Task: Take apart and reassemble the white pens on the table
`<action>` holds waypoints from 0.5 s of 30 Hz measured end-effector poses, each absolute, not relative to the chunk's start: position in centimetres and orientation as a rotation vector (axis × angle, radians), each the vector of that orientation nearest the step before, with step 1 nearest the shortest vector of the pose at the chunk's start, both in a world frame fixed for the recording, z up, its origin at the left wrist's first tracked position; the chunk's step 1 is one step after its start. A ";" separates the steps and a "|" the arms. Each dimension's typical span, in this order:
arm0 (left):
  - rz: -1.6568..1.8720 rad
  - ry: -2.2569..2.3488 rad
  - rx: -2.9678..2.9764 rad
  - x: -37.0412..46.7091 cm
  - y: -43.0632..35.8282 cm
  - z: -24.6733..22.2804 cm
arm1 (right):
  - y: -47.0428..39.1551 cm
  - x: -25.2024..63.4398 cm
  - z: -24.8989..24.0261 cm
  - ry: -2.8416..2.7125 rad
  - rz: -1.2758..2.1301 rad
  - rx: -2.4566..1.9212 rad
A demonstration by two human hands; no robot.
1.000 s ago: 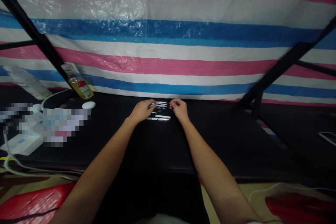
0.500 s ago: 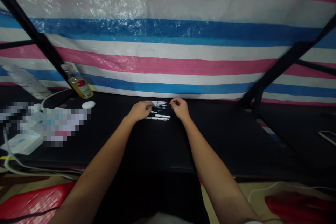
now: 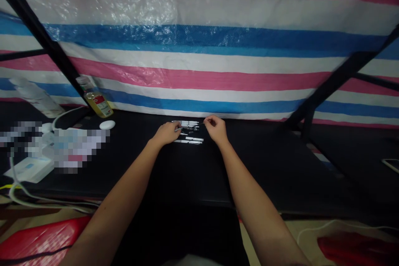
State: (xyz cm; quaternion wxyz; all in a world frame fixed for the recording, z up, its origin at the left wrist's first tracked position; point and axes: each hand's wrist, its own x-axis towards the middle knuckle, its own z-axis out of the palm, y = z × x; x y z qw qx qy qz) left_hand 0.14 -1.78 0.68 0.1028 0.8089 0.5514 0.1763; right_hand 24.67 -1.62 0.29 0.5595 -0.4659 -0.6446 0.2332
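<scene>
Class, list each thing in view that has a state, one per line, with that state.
Left hand, fingers curled; grip unclear
Right hand, fingers curled; grip unclear
Pens, lying flat, roughly parallel
Bottle, containing yellow liquid
White oval object, lying on the tabletop
Striped sheet, hanging, slightly creased

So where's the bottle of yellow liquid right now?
In the head view, the bottle is on the left, at the back of the black table near the striped sheet, just behind the small white oval object.

Holds both forearms [image 3: 124, 191] outstretched, curls the left hand [image 3: 167, 133] palm-down, pinches with the right hand [image 3: 217, 129].
</scene>
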 end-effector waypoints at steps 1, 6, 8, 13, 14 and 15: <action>0.523 1.641 2.376 0.1 -1.8 0.8 | -1.4 24.7 0.0 -1.517 0.601 -1.090; 0.530 1.720 2.343 0.0 -1.8 1.2 | -0.8 24.3 -1.6 -1.586 0.768 -1.104; 0.522 1.749 2.337 -0.1 -1.7 1.1 | -0.8 24.2 -2.0 -1.645 0.736 -1.111; 0.501 1.789 2.292 -0.1 -1.5 0.7 | -1.2 24.2 -2.0 -1.821 0.627 -1.135; 0.502 1.792 2.297 -0.1 -1.5 0.7 | -1.3 24.2 -1.9 -1.852 0.615 -1.138; 0.495 1.797 2.303 0.0 -1.5 0.7 | -1.4 24.3 -1.9 -1.881 0.608 -1.139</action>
